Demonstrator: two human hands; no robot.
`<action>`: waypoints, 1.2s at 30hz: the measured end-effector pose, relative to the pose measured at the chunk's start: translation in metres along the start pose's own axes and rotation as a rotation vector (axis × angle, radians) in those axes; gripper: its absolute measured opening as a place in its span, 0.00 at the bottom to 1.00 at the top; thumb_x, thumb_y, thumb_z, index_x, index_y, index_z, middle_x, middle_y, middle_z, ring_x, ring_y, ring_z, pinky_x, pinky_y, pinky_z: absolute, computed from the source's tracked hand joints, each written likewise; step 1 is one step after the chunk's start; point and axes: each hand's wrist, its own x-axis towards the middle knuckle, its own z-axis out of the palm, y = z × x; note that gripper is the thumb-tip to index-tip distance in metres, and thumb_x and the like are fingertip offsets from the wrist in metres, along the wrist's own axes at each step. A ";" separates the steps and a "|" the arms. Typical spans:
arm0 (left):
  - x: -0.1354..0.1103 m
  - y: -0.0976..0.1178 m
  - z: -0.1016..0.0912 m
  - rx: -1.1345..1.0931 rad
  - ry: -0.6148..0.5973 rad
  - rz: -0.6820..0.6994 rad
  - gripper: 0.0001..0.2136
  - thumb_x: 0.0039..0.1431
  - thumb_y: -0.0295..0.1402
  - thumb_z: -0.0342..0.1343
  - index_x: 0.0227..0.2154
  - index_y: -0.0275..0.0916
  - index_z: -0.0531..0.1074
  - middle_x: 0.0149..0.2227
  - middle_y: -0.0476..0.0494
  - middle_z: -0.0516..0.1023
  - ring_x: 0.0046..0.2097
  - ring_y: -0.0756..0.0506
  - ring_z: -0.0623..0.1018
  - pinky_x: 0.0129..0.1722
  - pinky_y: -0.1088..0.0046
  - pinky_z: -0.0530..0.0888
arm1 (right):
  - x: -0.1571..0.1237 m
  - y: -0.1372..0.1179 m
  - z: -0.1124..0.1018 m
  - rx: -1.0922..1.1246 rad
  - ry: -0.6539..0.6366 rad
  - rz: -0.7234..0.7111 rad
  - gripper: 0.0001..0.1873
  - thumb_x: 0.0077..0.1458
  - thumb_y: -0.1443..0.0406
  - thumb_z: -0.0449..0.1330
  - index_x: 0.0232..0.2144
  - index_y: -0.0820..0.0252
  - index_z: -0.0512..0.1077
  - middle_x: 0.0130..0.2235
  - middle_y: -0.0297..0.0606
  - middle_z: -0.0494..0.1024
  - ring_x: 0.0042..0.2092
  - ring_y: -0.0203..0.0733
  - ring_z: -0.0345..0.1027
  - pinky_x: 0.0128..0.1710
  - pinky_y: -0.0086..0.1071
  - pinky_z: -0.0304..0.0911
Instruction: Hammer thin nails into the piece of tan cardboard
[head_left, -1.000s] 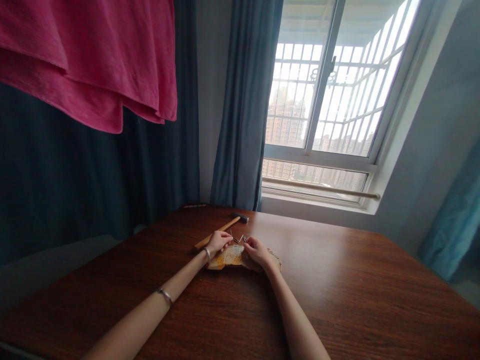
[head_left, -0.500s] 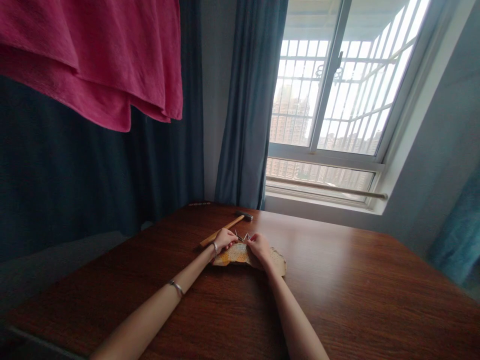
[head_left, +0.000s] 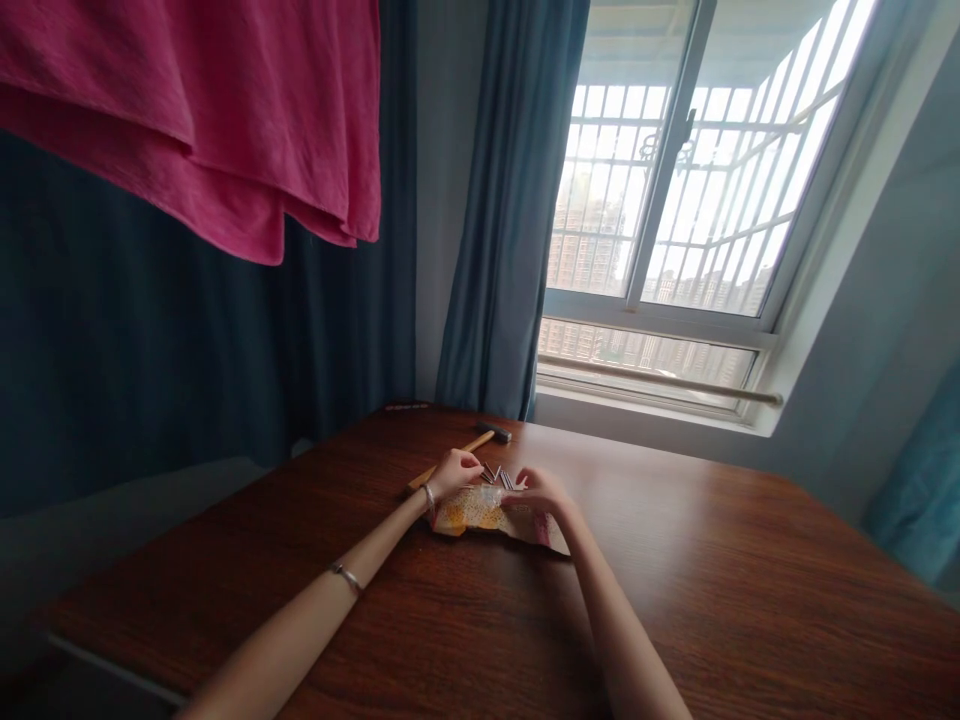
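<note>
My left hand (head_left: 456,473) is closed in a pinch beside several thin metal nails (head_left: 505,479); what its fingertips hold, if anything, is too small to make out. My right hand (head_left: 543,491) has thumb and fingers apart, right of the nails and over a piece of patterned packaging (head_left: 456,517). This packaging is tan with orange and dark red patches and lies on the brown table, partly covered by both hands. Behind my left hand a hammer (head_left: 496,433) lies with its dark head toward the window; the hand hides part of its wooden handle.
The brown wooden table (head_left: 690,580) stretches out on both sides of my arms. A pink cloth (head_left: 300,120) hangs at the upper left. Dark blue curtains (head_left: 502,220) and a barred window (head_left: 600,220) stand behind the table.
The fingers of my right hand have spread, and the hand has shifted slightly right. Nails now show between the hands. My left hand stays pinched. The view has turned slightly left.
</note>
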 end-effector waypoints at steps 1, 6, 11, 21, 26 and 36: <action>0.000 0.000 -0.003 0.081 0.003 0.050 0.11 0.46 0.38 0.55 0.24 0.34 0.75 0.25 0.45 0.75 0.27 0.49 0.71 0.27 0.77 0.63 | -0.001 0.002 -0.006 -0.024 -0.022 0.012 0.21 0.24 0.53 0.69 0.24 0.55 0.73 0.24 0.32 0.73 0.27 0.37 0.64 0.25 0.28 0.53; -0.004 0.001 -0.008 0.331 -0.166 0.189 0.12 0.48 0.39 0.53 0.25 0.37 0.77 0.26 0.44 0.76 0.29 0.48 0.72 0.28 0.76 0.61 | -0.004 0.002 -0.018 -0.108 -0.153 0.054 0.23 0.18 0.50 0.70 0.20 0.55 0.73 0.22 0.34 0.72 0.25 0.39 0.63 0.23 0.29 0.52; -0.010 0.006 -0.002 0.360 -0.255 0.250 0.16 0.52 0.42 0.50 0.27 0.36 0.76 0.26 0.43 0.76 0.28 0.48 0.71 0.27 0.77 0.60 | -0.007 -0.010 -0.017 -0.150 -0.262 0.051 0.25 0.21 0.47 0.68 0.22 0.57 0.74 0.21 0.34 0.71 0.25 0.38 0.62 0.22 0.29 0.52; 0.005 0.024 0.008 0.275 -0.523 0.288 0.17 0.54 0.43 0.49 0.33 0.34 0.76 0.30 0.46 0.76 0.31 0.49 0.71 0.30 0.78 0.63 | -0.004 -0.020 -0.021 -0.205 -0.379 -0.020 0.28 0.28 0.49 0.67 0.32 0.58 0.72 0.28 0.31 0.72 0.31 0.37 0.63 0.25 0.26 0.53; 0.024 0.032 0.009 0.143 -0.803 0.212 0.15 0.50 0.41 0.53 0.31 0.34 0.77 0.25 0.51 0.73 0.29 0.51 0.69 0.29 0.78 0.63 | -0.005 -0.023 -0.023 -0.194 -0.374 -0.056 0.32 0.29 0.50 0.68 0.38 0.57 0.69 0.33 0.31 0.72 0.34 0.37 0.64 0.27 0.26 0.54; 0.024 0.040 0.001 -0.246 -1.057 -0.106 0.15 0.42 0.42 0.62 0.29 0.36 0.77 0.23 0.49 0.74 0.25 0.51 0.69 0.27 0.76 0.66 | -0.006 -0.022 -0.028 -0.141 -0.395 -0.064 0.33 0.28 0.49 0.67 0.39 0.57 0.69 0.33 0.31 0.73 0.34 0.37 0.64 0.28 0.26 0.56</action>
